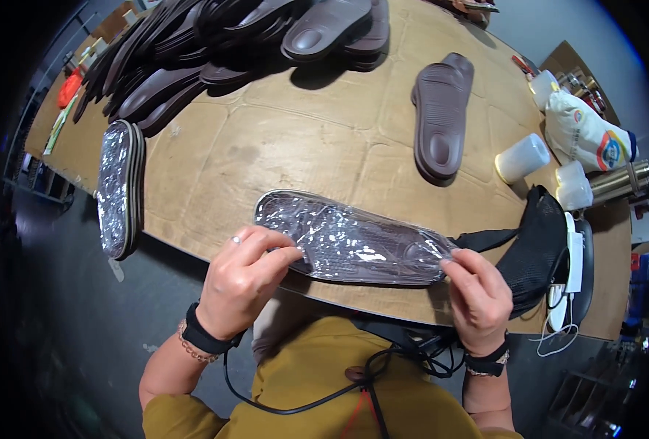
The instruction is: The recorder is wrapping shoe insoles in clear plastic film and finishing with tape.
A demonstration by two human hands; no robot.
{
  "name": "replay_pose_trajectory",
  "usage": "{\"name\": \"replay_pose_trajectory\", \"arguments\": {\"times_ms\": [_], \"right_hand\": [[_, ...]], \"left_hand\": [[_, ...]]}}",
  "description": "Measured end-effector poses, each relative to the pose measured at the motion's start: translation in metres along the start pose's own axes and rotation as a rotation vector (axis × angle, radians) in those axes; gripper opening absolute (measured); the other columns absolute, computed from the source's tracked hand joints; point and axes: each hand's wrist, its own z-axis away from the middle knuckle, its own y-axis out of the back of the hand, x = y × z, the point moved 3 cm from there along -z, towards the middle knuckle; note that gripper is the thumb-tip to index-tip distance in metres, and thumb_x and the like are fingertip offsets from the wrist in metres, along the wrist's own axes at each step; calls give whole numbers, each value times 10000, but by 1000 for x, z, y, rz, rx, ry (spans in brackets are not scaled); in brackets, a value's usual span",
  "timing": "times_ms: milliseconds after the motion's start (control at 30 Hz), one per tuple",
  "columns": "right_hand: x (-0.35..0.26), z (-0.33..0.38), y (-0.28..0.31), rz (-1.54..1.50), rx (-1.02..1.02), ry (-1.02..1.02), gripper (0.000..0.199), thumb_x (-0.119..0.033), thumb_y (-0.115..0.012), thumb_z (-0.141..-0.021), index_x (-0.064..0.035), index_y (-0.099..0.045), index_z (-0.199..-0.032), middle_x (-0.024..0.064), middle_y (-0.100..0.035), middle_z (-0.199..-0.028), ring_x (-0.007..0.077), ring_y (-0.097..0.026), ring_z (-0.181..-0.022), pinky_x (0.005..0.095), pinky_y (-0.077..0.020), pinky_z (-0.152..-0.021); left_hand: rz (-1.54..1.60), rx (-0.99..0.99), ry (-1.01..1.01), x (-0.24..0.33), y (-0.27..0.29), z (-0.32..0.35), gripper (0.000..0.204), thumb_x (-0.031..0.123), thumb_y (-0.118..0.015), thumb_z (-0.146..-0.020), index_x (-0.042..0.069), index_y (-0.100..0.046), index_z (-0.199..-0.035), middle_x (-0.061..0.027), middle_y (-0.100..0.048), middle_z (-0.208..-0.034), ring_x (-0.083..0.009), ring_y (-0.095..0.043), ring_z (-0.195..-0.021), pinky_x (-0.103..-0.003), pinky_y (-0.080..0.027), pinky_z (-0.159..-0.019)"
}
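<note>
A dark brown shoe sole point(346, 245), covered in shiny clear plastic film, lies sideways at the near edge of the table. My left hand point(250, 267) is closed in a pinch on the film at the sole's near left side. At its right end, my right hand point(479, 293) pinches a gathered bit of film between thumb and fingers. A stack of film-covered soles point(119, 190) rests at the table's left edge. Farther off to the right lies a pair of unwrapped brown soles point(443, 121), partly overlapping.
A large pile of brown soles point(185, 58) covers the far left of the cardboard-topped table point(295, 139). To the right stand a translucent cup point(522, 157), a white bag point(588, 132) and a metal cylinder point(621, 181). A black mesh bag point(533, 256) lies beside a white power strip point(574, 252).
</note>
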Motion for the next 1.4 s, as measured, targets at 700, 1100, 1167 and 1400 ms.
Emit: {"name": "replay_pose_trajectory", "arguments": {"times_ms": [700, 1100, 1167, 1400], "right_hand": [[-10, 3, -21, 236, -413, -16, 312, -34, -680, -811, 33, -722, -1112, 145, -639, -1036, 298, -641, -936, 389, -543, -784], [-29, -6, -12, -8, -356, -19, 412, -8, -756, -828, 31, -696, -1233, 171, -678, -1081, 331, -669, -941, 428, -537, -788], [-44, -15, -19, -90, -419, -35, 447, -62, -764, -857, 17, -679, -1288, 188, -684, -1191, 340, -678, -1093, 424, -545, -903], [-86, -44, -84, -205, -536, 144, 740, -265, -707, -959, 103, -428, -1537, 268, -438, -1607, 399, -393, -1529, 547, -298, -1252]], "left_hand": [[-147, -132, -57, -2, -15, 3, 242, 59, -681, -810, 22, -763, -1035, -69, -713, -1071, -269, -660, -1067, -396, -530, -916], [-181, -44, 94, 5, 6, 22, 468, -72, -675, -741, 74, -774, -1174, -69, -729, -1288, -276, -673, -1143, -411, -518, -960], [-194, -135, 57, 13, -4, 15, 616, -28, -690, -748, 75, -699, -1355, -80, -663, -1427, -301, -600, -1311, -435, -462, -1073], [-249, -315, 139, 5, -33, 35, 681, 224, -643, -838, 13, -578, -1483, -95, -452, -1659, -328, -313, -1588, -521, -146, -1284]]}}
